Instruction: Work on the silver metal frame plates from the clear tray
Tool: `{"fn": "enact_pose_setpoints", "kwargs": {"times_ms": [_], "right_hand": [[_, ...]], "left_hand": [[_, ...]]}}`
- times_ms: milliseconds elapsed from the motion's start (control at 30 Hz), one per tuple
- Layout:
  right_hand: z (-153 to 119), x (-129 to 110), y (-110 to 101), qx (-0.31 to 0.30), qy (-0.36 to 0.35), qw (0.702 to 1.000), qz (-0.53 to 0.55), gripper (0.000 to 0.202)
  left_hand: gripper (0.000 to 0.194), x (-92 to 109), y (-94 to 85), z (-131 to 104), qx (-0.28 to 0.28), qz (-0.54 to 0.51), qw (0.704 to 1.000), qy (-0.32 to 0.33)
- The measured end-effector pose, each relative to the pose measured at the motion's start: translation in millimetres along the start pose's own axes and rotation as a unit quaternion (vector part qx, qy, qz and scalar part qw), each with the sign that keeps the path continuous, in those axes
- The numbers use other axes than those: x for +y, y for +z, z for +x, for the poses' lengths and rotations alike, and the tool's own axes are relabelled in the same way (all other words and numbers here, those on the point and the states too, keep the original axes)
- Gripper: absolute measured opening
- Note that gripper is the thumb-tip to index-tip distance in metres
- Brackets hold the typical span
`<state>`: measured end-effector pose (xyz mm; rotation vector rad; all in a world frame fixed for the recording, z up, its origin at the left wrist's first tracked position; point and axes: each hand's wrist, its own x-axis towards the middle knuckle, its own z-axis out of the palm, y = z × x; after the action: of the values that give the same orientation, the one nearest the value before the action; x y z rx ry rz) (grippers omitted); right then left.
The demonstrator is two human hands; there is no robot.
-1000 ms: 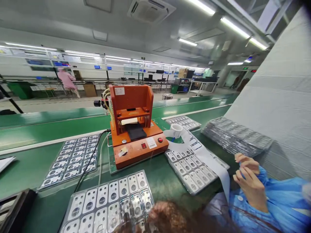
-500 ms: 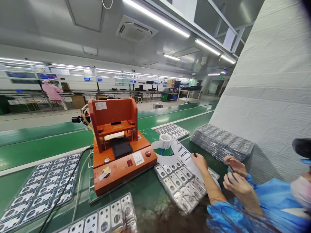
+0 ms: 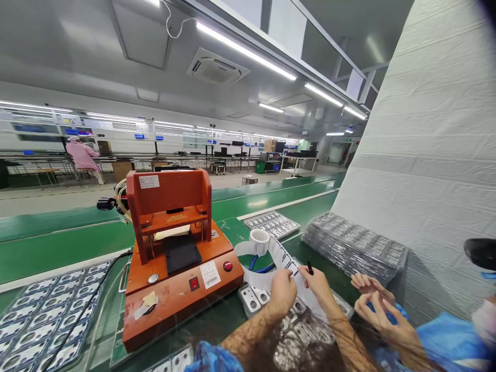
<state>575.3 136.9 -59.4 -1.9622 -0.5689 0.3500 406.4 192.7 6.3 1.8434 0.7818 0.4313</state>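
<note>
My left hand (image 3: 283,292) is closed in a pinch at the white label strip (image 3: 279,257), which carries black outlined labels. Beside it, my right hand (image 3: 318,285) is closed around a small black tool (image 3: 310,267), its fingertips near the strip's edge. The strip runs from a white roll (image 3: 259,236) standing behind the hands. Under the hands lies a tray of silver metal plates (image 3: 251,299), partly covered by the strip and by blurred hair. Left of the hands stands an orange press machine (image 3: 174,305).
A co-worker's hands (image 3: 377,305) and blue sleeves are close on the right. Behind them is a wrapped stack of trays (image 3: 352,243). More plate trays lie at the far left (image 3: 50,315) and behind the roll (image 3: 271,223). A person in pink (image 3: 82,155) sits far back.
My left hand has come into view and reached the strip. My right hand has moved slightly lower. The view has shifted, with the machine now lower and further left.
</note>
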Motion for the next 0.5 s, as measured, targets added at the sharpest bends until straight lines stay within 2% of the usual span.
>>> {"fn": "enact_pose_setpoints", "kwargs": {"times_ms": [100, 233, 367, 500], "right_hand": [[2.5, -2.5, -3.9, -0.036, -0.001, 0.999, -0.002, 0.027], [0.2, 1.6, -4.3, -0.064, -0.032, 0.997, -0.004, 0.032], [-1.7, 9.7, 0.6, -0.047, -0.05, 0.998, -0.011, 0.035], [1.4, 14.7, 3.5, -0.005, -0.044, 0.998, -0.034, 0.031]], "left_hand": [[0.031, -1.7, 14.4, 13.3, 0.017, 0.033, 0.999, 0.01], [0.025, -11.2, 14.9, 23.8, 0.028, 0.046, 0.999, 0.01], [0.022, -15.1, 7.8, 30.4, 0.036, 0.032, 0.999, 0.011], [0.027, -16.3, 2.2, 31.2, 0.045, 0.001, 0.999, -0.014]]}}
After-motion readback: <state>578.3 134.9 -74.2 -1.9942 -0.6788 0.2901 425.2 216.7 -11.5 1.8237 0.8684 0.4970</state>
